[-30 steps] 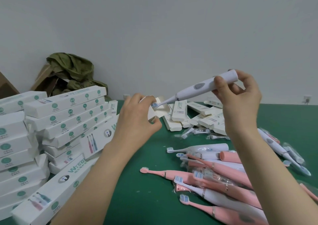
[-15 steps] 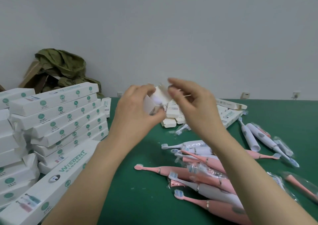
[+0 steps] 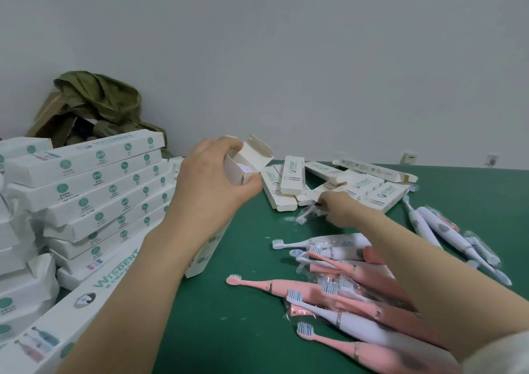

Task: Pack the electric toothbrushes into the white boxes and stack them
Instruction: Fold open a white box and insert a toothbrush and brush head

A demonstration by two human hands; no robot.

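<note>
My left hand [image 3: 211, 184] grips a long white box [image 3: 249, 159] tilted with its open end up, the flap raised. The round base of a white toothbrush [image 3: 245, 169] shows inside the opening. My right hand [image 3: 340, 210] is down on the green table [image 3: 229, 330], its fingers curled onto a clear packet of brush heads [image 3: 306, 215] in front of a loose pile of empty white boxes [image 3: 292, 176]. Several pink and white toothbrushes [image 3: 315, 287] lie under my right forearm.
A tall stack of closed white boxes [image 3: 86, 179] fills the left side, with one long box [image 3: 86, 302] lying in front of it. More white toothbrushes [image 3: 435, 227] lie at the right. A green cloth bundle [image 3: 97, 101] sits against the wall.
The white toothbrush went from my right hand into the box held by my left. My right hand left the box opening and dropped right onto the packet of brush heads.
</note>
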